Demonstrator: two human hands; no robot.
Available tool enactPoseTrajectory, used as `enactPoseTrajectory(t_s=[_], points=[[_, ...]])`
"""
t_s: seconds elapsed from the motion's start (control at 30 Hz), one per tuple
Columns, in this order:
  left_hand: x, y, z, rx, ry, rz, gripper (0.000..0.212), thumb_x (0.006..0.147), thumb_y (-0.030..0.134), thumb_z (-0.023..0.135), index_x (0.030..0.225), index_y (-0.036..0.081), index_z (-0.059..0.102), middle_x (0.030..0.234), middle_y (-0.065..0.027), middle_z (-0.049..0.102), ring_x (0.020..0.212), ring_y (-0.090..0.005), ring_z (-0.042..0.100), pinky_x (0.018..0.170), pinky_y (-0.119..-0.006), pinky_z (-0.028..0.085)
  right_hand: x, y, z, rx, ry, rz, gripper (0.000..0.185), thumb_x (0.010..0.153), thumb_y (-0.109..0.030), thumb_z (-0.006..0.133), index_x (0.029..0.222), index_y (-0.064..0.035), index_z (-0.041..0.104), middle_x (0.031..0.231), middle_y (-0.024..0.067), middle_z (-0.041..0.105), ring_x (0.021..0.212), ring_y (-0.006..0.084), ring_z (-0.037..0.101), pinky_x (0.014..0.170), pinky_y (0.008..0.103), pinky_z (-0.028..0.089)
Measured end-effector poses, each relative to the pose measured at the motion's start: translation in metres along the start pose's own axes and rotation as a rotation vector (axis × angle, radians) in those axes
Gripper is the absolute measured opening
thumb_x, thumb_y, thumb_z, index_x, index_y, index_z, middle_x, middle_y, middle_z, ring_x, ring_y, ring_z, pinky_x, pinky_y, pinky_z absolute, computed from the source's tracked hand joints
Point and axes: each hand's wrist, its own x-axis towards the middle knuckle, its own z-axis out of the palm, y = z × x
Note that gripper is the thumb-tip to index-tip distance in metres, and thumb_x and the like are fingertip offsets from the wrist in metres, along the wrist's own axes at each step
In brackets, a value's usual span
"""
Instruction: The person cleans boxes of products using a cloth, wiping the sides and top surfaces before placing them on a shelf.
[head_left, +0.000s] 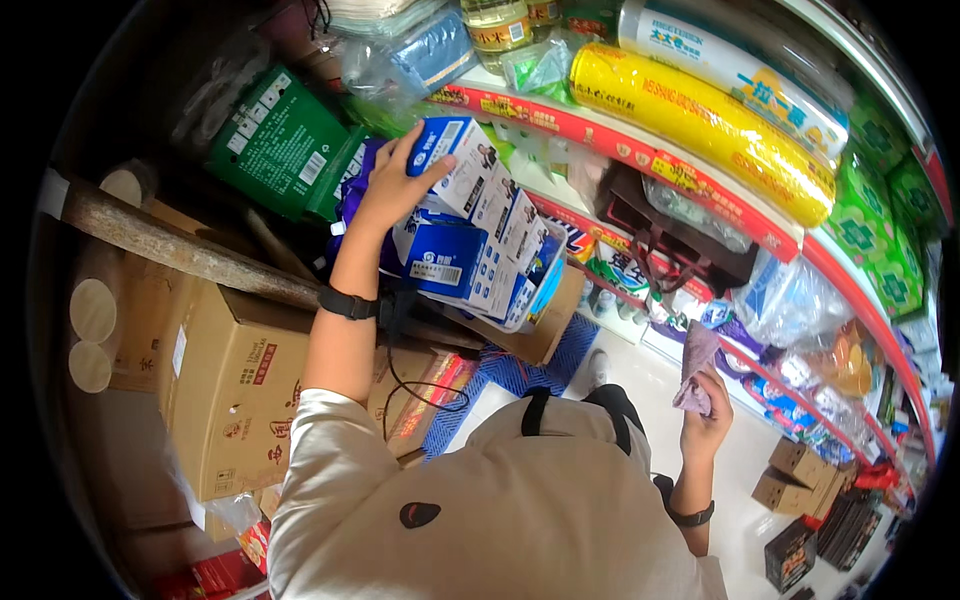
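My left hand (405, 176) grips the end of a blue and white carton (469, 169), thumb on one side and fingers on the other. That carton rests among several similar blue and white boxes (448, 259), stacked in a clear plastic bin (556, 251). Under the bin is the flap of a brown cardboard box (559, 319). On the right, my right hand (712, 405) holds a folded mauve cloth (697, 360) away from the shelves. A purple package (360, 187) lies behind my left hand, partly hidden by it.
Red-edged shelves (675, 172) curve along the right, carrying a yellow plastic-film roll (705, 135) and bagged goods. A rusty pole (187, 236) crosses the left, above a large cardboard carton (240, 397). A green box (277, 142) stands at upper left; small cartons (799, 476) sit on the floor.
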Motion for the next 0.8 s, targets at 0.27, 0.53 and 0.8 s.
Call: enactPoseTrajectory(t_s=[0.27,0.53,0.8], points=[[-0.002,-0.034,0.004,-0.114,0.027,0.061,0.086,0.075,0.060,0.074,0.145,0.017,0.047,0.138,-0.0265,0.044,0.128,-0.0384,0.047,0.106,-0.042,0.040,-0.093,-0.053,-0.016,-0.115,0.032,0.109,0.032,0.074,0.009,0.060,0.104,0.0024,0.067,0.121,0.0194,0.064,0.115,0.0278,0.060,0.098,0.0358,0.046],[0.008,-0.036,0.001,-0.112,-0.008,-0.063,0.100,0.065,0.073,0.072,0.148,0.023,0.043,0.141,-0.0320,0.036,0.128,-0.0457,0.045,0.102,-0.044,0.043,-0.131,-0.046,-0.047,-0.119,0.148,0.162,0.033,0.070,0.007,0.059,0.101,0.0024,0.069,0.119,0.0211,0.064,0.113,0.0295,0.061,0.098,0.0358,0.046],[0.013,-0.015,-0.020,-0.086,0.032,-0.147,0.103,0.066,0.072,0.072,0.148,0.018,0.042,0.146,-0.0346,0.032,0.138,-0.0443,0.034,0.111,-0.046,0.034,-0.089,-0.057,-0.077,-0.202,0.031,0.054,0.030,0.074,0.004,0.060,0.104,0.0029,0.067,0.118,0.0190,0.064,0.114,0.0289,0.060,0.099,0.0351,0.044]])
